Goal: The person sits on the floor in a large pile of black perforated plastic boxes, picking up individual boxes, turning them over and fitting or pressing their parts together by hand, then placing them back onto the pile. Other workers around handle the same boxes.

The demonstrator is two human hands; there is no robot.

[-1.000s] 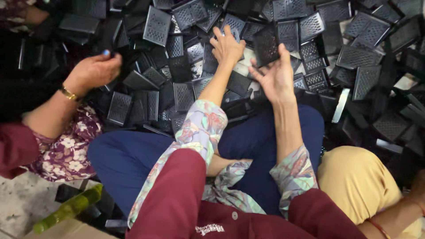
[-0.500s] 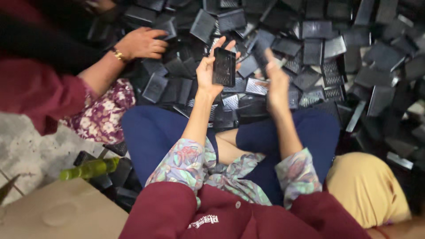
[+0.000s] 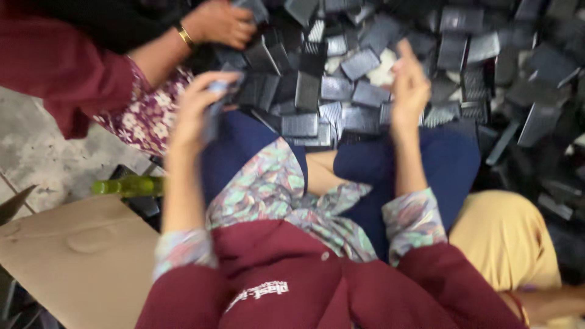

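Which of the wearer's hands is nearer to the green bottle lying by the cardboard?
Left. The left hand, gripping a dark flat piece, is raised just above and right of the green bottle. The right hand is far across, over the pile.

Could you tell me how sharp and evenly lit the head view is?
Head view: motion blur smears the left hand, the dark flat piece it grips, and the right hand; the pile of black grilled plates dims toward the right edge; no glare.

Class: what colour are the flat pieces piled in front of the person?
Black to dark grey pieces, seen in the head view.
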